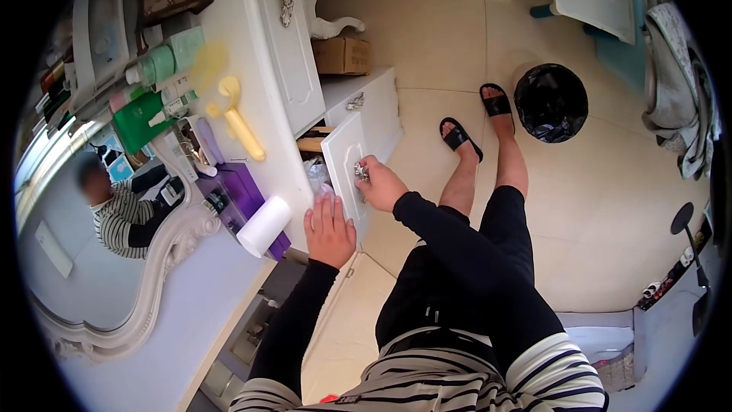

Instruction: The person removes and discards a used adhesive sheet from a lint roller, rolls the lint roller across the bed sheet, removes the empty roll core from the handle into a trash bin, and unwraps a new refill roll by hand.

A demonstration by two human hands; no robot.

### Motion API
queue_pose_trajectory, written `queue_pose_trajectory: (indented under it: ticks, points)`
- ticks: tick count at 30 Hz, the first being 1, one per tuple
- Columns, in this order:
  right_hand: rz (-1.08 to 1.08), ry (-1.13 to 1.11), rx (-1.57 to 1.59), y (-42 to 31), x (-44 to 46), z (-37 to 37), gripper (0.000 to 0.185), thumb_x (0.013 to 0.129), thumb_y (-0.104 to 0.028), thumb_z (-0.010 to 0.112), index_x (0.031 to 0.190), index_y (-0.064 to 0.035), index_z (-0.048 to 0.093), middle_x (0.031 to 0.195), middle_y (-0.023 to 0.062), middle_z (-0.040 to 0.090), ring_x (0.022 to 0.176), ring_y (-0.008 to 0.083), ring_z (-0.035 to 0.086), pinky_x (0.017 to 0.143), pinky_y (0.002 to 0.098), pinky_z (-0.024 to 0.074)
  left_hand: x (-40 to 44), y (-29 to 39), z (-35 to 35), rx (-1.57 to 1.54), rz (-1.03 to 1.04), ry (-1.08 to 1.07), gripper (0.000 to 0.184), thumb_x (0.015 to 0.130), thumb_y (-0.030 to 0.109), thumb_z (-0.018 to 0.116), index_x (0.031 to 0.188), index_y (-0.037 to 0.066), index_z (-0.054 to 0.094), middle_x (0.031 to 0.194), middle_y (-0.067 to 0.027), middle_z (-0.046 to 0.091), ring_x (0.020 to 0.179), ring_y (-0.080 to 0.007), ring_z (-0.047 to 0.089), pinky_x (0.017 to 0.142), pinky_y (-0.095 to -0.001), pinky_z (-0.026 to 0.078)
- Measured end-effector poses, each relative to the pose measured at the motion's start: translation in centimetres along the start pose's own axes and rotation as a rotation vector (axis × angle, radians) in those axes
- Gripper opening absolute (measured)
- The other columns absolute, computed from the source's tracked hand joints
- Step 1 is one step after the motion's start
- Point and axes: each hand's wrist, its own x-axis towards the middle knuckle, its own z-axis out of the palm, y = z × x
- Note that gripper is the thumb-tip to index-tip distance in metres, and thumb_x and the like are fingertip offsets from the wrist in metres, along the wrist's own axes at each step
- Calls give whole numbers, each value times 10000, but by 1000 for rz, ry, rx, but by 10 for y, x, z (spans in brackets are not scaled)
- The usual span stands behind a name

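My right hand (381, 185) is closed round the ornate silver handle (361, 172) on the front of a white drawer (345, 154). The drawer is pulled part way out of the white dressing table (284, 84). Inside it show brownish items (311, 143) and clear plastic packaging (316, 172), partly covered by the drawer front. My left hand (331, 230) lies with fingers stretched out at the drawer's near side, its fingertips by the plastic. Whether they touch it I cannot tell.
A white paper roll (263, 226), a purple box (238, 191), a yellow handheld tool (242, 128) and green bottles (158, 65) crowd the tabletop before a mirror (84, 259). On the tiled floor stands a black-lined bin (550, 103). A cardboard box (341, 56) sits beyond the drawers.
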Motion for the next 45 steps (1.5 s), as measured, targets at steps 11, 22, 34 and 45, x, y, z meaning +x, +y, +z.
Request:
queue_pose_trajectory:
  ticks: [11,22,34,45]
  points:
    - [48,73,-214,-1,-27,-10,380,892,-228,702,1174,9,609,1120,265,635,1000,440,662,909,491,535,17,-39,-4,241,241,-184,479,917,234,590,1334,-2,609,1539,-157,515,1502,-291,388,1207,-535,277]
    - [74,-189,-230,-26,-50,-3,400,889,-282,655,1142,26,663,1043,249,704,1029,397,676,915,464,537,32,-34,13,93,-89,287,210,897,139,574,1033,28,688,1392,-97,578,1411,-311,458,1122,-555,352]
    - [323,-318,260,-46,-31,36,503,879,-212,637,1320,29,611,1430,208,588,1360,320,526,1142,348,385,-39,25,-24,-274,-431,118,577,822,74,629,1383,-38,551,1430,-217,528,1383,-399,467,1108,-521,399]
    - [689,-286,631,-98,6,92,232,880,-301,570,1027,-122,575,1185,10,631,1182,211,531,1123,412,305,-108,98,-33,-758,-657,59,530,886,229,674,1355,1,578,1374,-243,572,1347,-413,505,1106,-519,425]
